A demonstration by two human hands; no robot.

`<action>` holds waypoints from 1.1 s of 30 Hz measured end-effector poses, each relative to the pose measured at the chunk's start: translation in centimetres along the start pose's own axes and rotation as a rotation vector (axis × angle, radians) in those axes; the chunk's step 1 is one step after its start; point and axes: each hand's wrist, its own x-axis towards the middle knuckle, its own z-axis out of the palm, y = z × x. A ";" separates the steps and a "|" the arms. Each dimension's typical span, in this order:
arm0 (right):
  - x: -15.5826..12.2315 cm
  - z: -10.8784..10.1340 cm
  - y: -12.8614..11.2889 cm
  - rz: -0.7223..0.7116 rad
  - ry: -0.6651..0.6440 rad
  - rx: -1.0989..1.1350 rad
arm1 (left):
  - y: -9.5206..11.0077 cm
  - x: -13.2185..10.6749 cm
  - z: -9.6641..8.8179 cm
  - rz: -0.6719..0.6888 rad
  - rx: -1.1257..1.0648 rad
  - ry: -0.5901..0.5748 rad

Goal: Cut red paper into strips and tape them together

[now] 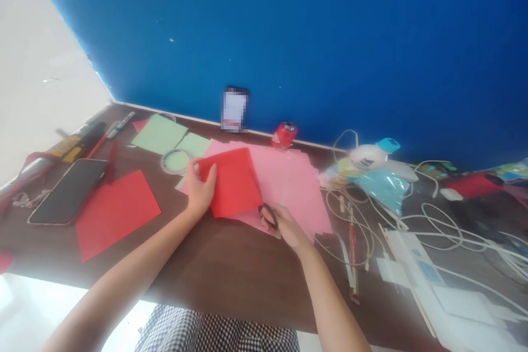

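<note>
Blue wall [297, 38] at the back, brown table [231, 269] below it, pink paper [303, 187] fanned out in the middle. The red sheet [233, 181] is over the left part of the pink paper, tilted a bit; can't tell if the two touch.

The left hand [201, 187] has the red sheet pinched at its left edge, thumb in front and the other fingers mostly tucked behind. The right hand [284, 224] is over the pink paper's near edge, fingers curled round the handles of the scissors [269, 216], right at the red sheet's lower right corner. Blades don't show, so no clue how far they're apart or if they're biting paper.

For a tidy cut I'd say pull the red sheet taut with that left pinch, turn the paper rather than the wrist, and use long slow snips. Also lift it well off the pink paper, since that could easily get nicked too.

Other stuff: green paper [160, 133] is just beyond the pink paper's left side, the phone [68, 192] is well left of it, and the power strip [418, 258] is off to its right.
</note>
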 end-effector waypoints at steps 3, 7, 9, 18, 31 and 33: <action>0.0 0.0 0.0 -0.012 0.000 0.003 | 0.0 0.0 0.0 -0.001 -0.005 -0.006; 0.0 0.1 0.1 -0.025 0.006 0.001 | -0.2 0.0 0.0 0.006 0.016 0.009; 0.1 0.1 0.0 -0.027 0.010 -0.001 | -0.4 0.0 0.0 0.006 0.031 0.016; -0.1 0.2 -0.2 -0.020 0.036 -0.003 | -0.2 -0.1 0.0 -0.004 0.007 0.002; -0.1 0.3 -0.2 -0.037 0.025 0.003 | -0.3 0.0 -0.1 0.006 0.014 0.012; -0.1 0.3 -0.2 -0.039 0.033 -0.001 | -0.4 0.0 -0.1 0.006 0.015 0.012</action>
